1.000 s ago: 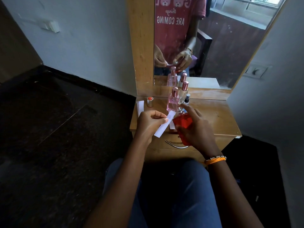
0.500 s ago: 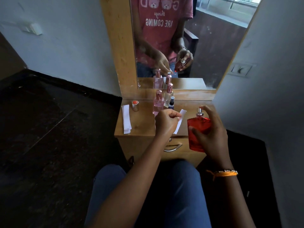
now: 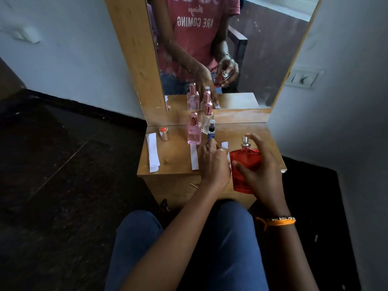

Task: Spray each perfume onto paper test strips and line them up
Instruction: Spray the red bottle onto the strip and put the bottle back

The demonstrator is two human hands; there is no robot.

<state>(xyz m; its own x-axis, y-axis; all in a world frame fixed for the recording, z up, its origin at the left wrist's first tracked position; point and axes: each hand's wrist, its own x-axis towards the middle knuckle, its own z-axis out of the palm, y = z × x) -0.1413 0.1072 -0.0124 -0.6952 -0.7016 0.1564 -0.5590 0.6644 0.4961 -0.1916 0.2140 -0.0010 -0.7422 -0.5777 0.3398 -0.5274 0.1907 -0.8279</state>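
Note:
My right hand (image 3: 265,173) holds a red perfume bottle (image 3: 244,164) upright over the right part of the wooden dresser top (image 3: 174,158), forefinger arched over its silver sprayer. My left hand (image 3: 213,162) rests low on the top, fingers closed on a white paper strip (image 3: 225,145) whose far end pokes out past them. Another strip (image 3: 194,157) lies flat just left of that hand. A stack of blank strips (image 3: 152,152) lies at the left edge. A pink bottle (image 3: 194,132), a clear bottle with a rose cap (image 3: 207,119) and a small blue bottle (image 3: 211,131) stand at the back.
An orange-topped cap (image 3: 163,133) stands next to the strip stack. A mirror (image 3: 210,49) rises behind the bottles and reflects my hands. Walls close in on both sides of the dresser; my knees (image 3: 189,238) sit right before its drawer front.
My left hand has carried the strip away from the red bottle and lowered it onto the dresser top beside the strip lying there. My right hand moved the bottle to the right.

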